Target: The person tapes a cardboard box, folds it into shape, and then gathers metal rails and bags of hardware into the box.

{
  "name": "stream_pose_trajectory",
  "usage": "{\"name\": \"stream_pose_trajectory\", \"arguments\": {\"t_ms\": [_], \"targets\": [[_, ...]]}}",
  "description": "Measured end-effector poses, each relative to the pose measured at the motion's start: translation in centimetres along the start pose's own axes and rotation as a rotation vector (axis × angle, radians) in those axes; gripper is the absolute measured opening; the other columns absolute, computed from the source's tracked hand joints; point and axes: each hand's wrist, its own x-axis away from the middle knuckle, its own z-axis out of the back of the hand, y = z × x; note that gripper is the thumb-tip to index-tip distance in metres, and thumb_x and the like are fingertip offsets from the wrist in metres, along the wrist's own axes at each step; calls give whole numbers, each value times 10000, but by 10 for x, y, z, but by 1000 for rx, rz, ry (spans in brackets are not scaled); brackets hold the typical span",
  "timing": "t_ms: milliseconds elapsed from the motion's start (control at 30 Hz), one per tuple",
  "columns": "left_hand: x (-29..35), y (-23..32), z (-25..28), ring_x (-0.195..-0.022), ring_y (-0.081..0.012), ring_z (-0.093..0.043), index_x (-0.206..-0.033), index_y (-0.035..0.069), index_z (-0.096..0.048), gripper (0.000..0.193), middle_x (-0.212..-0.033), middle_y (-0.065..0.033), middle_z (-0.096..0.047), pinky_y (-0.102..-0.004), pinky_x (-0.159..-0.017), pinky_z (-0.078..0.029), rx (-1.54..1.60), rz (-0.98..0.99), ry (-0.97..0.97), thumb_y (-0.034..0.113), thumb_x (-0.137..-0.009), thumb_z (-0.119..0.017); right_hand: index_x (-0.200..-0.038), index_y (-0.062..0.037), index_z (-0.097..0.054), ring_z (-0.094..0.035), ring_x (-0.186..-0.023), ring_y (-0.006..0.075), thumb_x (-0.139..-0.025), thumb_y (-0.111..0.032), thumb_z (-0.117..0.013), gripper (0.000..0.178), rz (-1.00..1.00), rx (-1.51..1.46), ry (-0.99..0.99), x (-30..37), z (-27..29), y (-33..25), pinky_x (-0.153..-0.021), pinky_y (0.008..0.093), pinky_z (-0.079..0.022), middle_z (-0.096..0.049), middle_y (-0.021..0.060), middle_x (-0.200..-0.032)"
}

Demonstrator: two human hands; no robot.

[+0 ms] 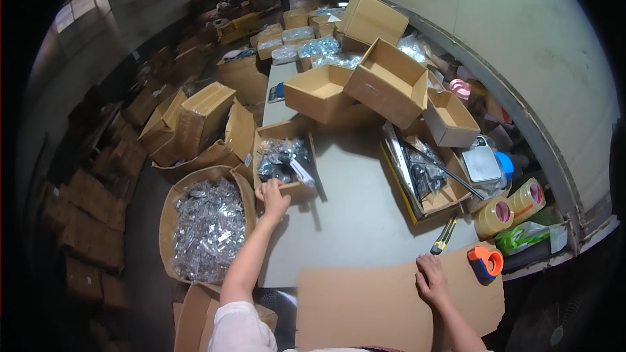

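My left hand (274, 200) reaches to a small open cardboard box (301, 191), its fingers curled over the near wall. Inside the box lie clear plastic bags (287, 155) with dark and silvery contents, and a white strip-like bundle (302, 173). My right hand (432, 278) rests on a flat cardboard sheet (365, 306) near the table's front edge, holding nothing, fingers loosely bent and thumb apart. Just beyond its fingertips lies a yellow and black utility knife (443, 237). An orange and blue tape dispenser (486, 263) sits to the right on the sheet.
Left of the table stands a large carton (165, 234) full of clear-bagged pieces. At right are a box (450, 205) with black items, a scale (482, 163) and tape rolls (494, 216). Empty boxes (391, 81) are stacked farther back; a wall (521, 45) borders the right.
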Motion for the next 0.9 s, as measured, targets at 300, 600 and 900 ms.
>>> {"name": "stream_pose_trajectory", "arguments": {"t_ms": [300,600,900], "targets": [[96,21,117,-1000,-206,-625,-842,132,-704,172,-926,-7,-713,-473,-1151,-193,337,49,-552,167,-738,-572,-1233,23,-626,-523,-1325,407,-893,-87,-624,357,28,-35,31,2,0,5,-1174,503,-358,-635,207,-1320],[95,127,121,-1205,-383,-585,-1260,-24,-616,766,-1227,-271,-638,-481,-1034,-459,-81,35,-605,580,-810,-755,-1251,21,-615,-506,-1339,413,-913,-82,-610,353,117,-84,57,6,-4,13,-1161,491,-370,-620,210,-1340],[110,163,111,-1118,-467,-600,-1355,61,-461,603,-1220,-371,-563,-491,-856,-561,-628,-206,-730,207,-817,-692,-1229,21,-614,-519,-1318,407,-911,-68,-605,330,139,-80,108,12,-8,31,-1138,471,-397,-628,211,-1313]]}}
